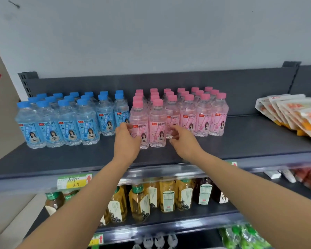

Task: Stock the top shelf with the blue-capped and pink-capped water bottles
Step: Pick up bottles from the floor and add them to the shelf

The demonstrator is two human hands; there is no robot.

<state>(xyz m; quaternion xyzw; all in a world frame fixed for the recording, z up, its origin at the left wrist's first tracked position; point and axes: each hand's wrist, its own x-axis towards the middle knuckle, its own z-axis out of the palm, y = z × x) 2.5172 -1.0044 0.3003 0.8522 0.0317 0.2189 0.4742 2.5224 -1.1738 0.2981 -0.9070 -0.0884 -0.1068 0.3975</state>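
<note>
Grey wall (151, 33) up top, dark top shelf (241, 146) running straight across mid-frame, and both arms are reaching in from the bottom edge. Left hand (127, 141) at centre frame is curled round the lower left side of the front pink bottle (139, 115). That's a proper hold, and the bottle stands upright on the shelf. Right hand (184, 141), just right of centre, has its fingers (174, 133) bent in at the foot of the third bottle (172, 119), which sits a row further back. They're right up against it, but I can't tell whether they actually pinch it or only brush it.

Between the two hands stands the second bottle (157, 130), upright and pressed against the front one. These two stick out ahead of the rest of the pink bottles (203, 121), which are packed in neat columns at centre and centre right, caps lined up towards the back panel. Just beside them on the left are the blue bottles (68, 126), four of them pulled forward, more behind.

At the right edge, orange-and-white snack packs (294, 114) lean in a fan on the same shelf. Lower centre, tea bottles (167, 193) fill the shelf below, and a yellow price tag (74, 183) is clipped to the rail at lower left.
</note>
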